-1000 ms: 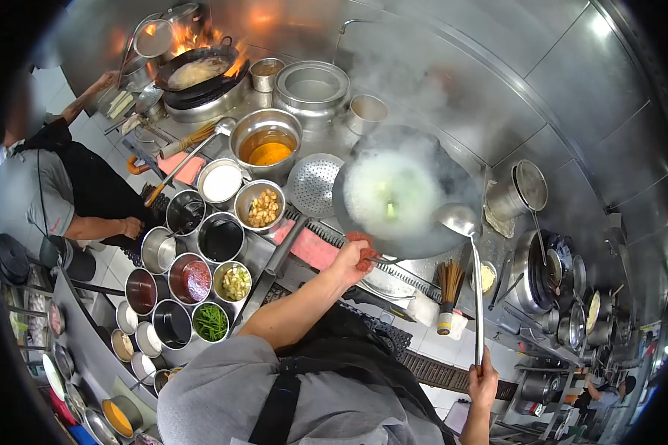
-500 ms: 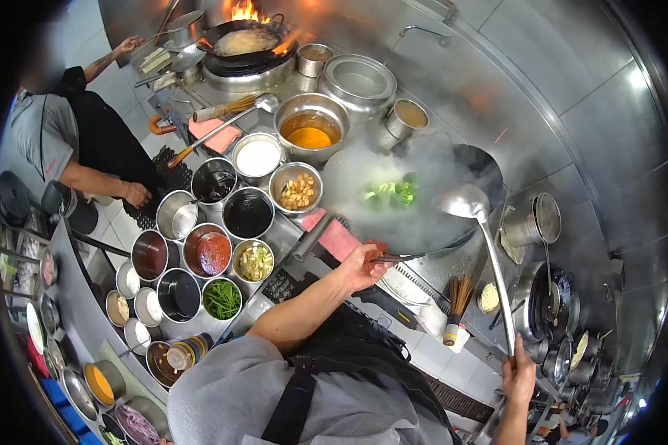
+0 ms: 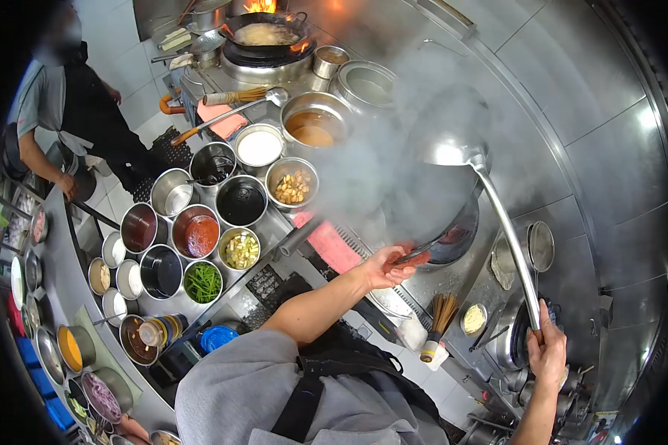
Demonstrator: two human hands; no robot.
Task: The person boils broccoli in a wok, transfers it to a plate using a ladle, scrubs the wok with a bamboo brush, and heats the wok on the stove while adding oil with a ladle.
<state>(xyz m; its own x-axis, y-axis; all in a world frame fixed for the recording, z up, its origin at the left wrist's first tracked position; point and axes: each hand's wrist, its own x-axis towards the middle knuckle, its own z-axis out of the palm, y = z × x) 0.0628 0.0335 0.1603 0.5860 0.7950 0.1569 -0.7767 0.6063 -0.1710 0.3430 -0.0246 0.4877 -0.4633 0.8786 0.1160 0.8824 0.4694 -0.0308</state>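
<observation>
My left hand [image 3: 387, 268] is closed on the handle of a dark wok [image 3: 430, 200], with a red cloth [image 3: 414, 256] between hand and metal. The wok is tilted up off the burner, and thick steam hides what is in it. In my right hand [image 3: 548, 347], at the lower right, is the long handle of a steel ladle [image 3: 453, 151]. The ladle's bowl is raised over the upper part of the wok.
Left of the wok stand a bowl of fried pieces [image 3: 292, 183], a steel bowl of brown liquid [image 3: 315, 119] and several sauce pots. Below it lies a bamboo brush [image 3: 439, 326]. Another wok [image 3: 263, 33] sits near flames. A co-worker [image 3: 89, 111] stands at the upper left.
The wok has gone from nearly level to tilted, and the green vegetables seen in it are now out of sight. The ladle has risen. The co-worker has drawn an arm back from the far stove.
</observation>
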